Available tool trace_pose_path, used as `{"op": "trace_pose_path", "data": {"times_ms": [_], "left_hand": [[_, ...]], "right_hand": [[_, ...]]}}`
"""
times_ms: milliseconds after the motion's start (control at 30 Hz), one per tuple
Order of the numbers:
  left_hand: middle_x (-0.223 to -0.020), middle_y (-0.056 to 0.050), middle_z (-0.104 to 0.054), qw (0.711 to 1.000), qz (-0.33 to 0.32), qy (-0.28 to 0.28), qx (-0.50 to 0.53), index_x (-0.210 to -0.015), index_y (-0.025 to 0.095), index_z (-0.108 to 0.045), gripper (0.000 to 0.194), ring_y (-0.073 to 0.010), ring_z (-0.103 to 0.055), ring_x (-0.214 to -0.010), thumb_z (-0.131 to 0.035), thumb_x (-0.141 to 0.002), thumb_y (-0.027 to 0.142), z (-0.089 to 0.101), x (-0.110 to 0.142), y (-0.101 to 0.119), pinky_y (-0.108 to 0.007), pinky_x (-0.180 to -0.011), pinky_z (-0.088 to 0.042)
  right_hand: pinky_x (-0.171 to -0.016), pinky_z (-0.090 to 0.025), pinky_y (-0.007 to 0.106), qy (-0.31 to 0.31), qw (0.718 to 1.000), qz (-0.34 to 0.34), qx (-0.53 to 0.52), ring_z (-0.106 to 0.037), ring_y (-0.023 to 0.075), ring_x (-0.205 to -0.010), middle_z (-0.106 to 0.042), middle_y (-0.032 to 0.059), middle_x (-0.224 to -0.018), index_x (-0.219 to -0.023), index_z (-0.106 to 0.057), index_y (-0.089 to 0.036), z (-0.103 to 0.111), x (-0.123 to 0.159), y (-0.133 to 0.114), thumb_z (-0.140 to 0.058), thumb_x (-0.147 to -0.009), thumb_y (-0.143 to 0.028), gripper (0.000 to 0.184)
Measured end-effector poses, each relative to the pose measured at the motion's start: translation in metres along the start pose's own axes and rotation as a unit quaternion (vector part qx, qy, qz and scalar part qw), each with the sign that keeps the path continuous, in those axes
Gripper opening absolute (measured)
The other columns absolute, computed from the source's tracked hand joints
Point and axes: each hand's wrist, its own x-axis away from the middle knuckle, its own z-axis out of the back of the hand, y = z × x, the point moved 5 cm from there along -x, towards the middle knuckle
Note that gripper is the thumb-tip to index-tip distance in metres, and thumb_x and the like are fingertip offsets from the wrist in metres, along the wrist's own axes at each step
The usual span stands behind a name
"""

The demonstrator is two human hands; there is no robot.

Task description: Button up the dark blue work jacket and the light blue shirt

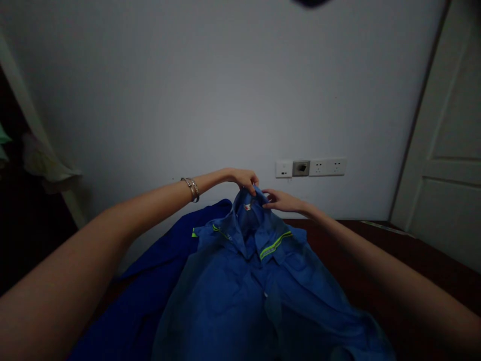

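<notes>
A blue work shirt with yellow-green reflective stripes lies front-up on a dark brown surface, its collar toward the wall. My left hand, with a bracelet on its wrist, pinches the top of the collar from the left. My right hand holds the collar's right side with its fingers closed on the fabric. Both arms reach straight forward over the shirt.
A darker blue garment lies under and to the left of the shirt. A grey wall with a strip of sockets stands just behind. A white door is at the right, and pale cloth hangs at the left.
</notes>
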Motion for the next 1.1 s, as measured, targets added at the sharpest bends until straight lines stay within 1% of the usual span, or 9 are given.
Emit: {"op": "trace_pose_path", "data": {"times_ms": [167, 333, 467, 533, 600, 667, 800, 900, 1100], "left_hand": [[-0.066, -0.001, -0.064, 0.998, 0.027, -0.041, 0.025, -0.078, 0.014, -0.066, 0.028, -0.013, -0.054, -0.06, -0.07, -0.051, 0.017, 0.001, 0.03, -0.008, -0.021, -0.054, -0.04], [-0.067, 0.0, -0.066, 0.996, 0.065, -0.039, 0.046, -0.079, 0.014, -0.067, 0.027, -0.0128, -0.055, -0.062, -0.063, -0.053, 0.01, -0.005, 0.059, -0.031, -0.02, -0.058, -0.042], [-0.058, -0.004, -0.063, 0.984, 0.144, -0.034, 0.096, -0.064, 0.01, -0.065, 0.007, -0.0136, -0.056, -0.055, -0.06, -0.058, 0.013, -0.022, 0.08, -0.052, -0.023, -0.057, -0.044], [-0.057, -0.006, -0.062, 0.979, 0.148, -0.015, 0.137, -0.06, 0.009, -0.063, 0.01, -0.0141, -0.056, -0.054, -0.059, -0.064, 0.018, -0.02, 0.087, -0.057, -0.025, -0.058, -0.046], [-0.056, -0.006, -0.062, 0.975, 0.132, 0.063, 0.17, -0.061, 0.008, -0.062, 0.016, -0.0142, -0.057, -0.054, -0.057, -0.067, 0.022, -0.001, 0.09, -0.057, -0.027, -0.06, -0.048], [-0.054, -0.006, -0.059, 0.955, 0.132, 0.191, 0.182, -0.063, 0.008, -0.06, 0.019, -0.0141, -0.056, -0.052, -0.057, -0.069, 0.025, 0.035, 0.094, -0.053, -0.028, -0.059, -0.048], [-0.062, -0.006, -0.06, 0.849, 0.08, 0.461, 0.245, -0.081, 0.008, -0.058, 0.024, -0.0151, -0.06, -0.065, -0.056, -0.072, 0.03, 0.116, 0.105, -0.022, -0.027, -0.064, -0.049], [-0.072, -0.007, -0.061, 0.815, 0.034, 0.493, 0.302, -0.092, 0.008, -0.055, 0.026, -0.0159, -0.062, -0.073, -0.051, -0.074, 0.026, 0.143, 0.1, 0.01, -0.029, -0.068, -0.049], [-0.081, -0.008, -0.059, 0.843, -0.001, 0.449, 0.296, -0.092, 0.007, -0.051, 0.023, -0.0177, -0.061, -0.081, -0.045, -0.077, 0.023, 0.137, 0.082, 0.055, -0.03, -0.069, -0.049]], "right_hand": [[-0.052, -0.048, 0.023, -0.104, 0.993, -0.038, 0.044, -0.056, 0.0114, -0.056, -0.061, 0.0032, -0.068, -0.093, -0.059, -0.012, 0.011, -0.029, -0.021, -0.061, -0.069, -0.029, 0.03], [-0.046, -0.044, 0.017, -0.038, 0.991, 0.006, 0.128, -0.055, 0.0087, -0.055, -0.061, 0.0043, -0.072, -0.084, -0.059, -0.012, 0.046, -0.039, -0.046, -0.06, -0.069, -0.027, 0.021], [-0.046, -0.041, 0.015, 0.03, 0.98, 0.036, 0.195, -0.053, 0.0065, -0.054, -0.062, 0.005, -0.08, -0.086, -0.058, -0.012, 0.077, -0.039, -0.062, -0.059, -0.07, -0.026, 0.021], [-0.046, -0.04, 0.016, 0.04, 0.971, 0.022, 0.236, -0.052, 0.0058, -0.05, -0.062, 0.0036, -0.073, -0.082, -0.058, -0.012, 0.09, -0.039, -0.063, -0.06, -0.07, -0.026, 0.019], [-0.049, -0.041, 0.018, 0.037, 0.959, -0.005, 0.281, -0.053, 0.007, -0.048, -0.06, 0.002, -0.064, -0.077, -0.058, -0.011, 0.102, -0.04, -0.062, -0.062, -0.068, -0.024, 0.016], [-0.056, -0.043, 0.022, 0.071, 0.947, -0.025, 0.313, -0.057, 0.0111, -0.056, -0.061, 0.0037, -0.065, -0.078, -0.058, -0.01, 0.119, -0.042, -0.067, -0.063, -0.067, -0.022, 0.017], [-0.073, -0.044, 0.027, 0.254, 0.929, -0.008, 0.27, -0.058, 0.0181, -0.086, -0.062, 0.016, -0.092, -0.085, -0.057, -0.001, 0.159, -0.047, -0.103, -0.045, -0.08, -0.021, 0.024], [-0.076, -0.044, 0.028, 0.259, 0.95, -0.039, 0.171, -0.058, 0.0189, -0.089, -0.059, 0.0201, -0.097, -0.082, -0.055, 0.005, 0.165, -0.054, -0.127, -0.041, -0.083, -0.021, 0.029], [-0.078, -0.042, 0.029, 0.12, 0.992, -0.03, -0.021, -0.058, 0.0153, -0.09, -0.056, 0.0217, -0.098, -0.08, -0.049, 0.015, 0.136, -0.054, -0.169, -0.021, -0.088, -0.016, 0.043]]}}
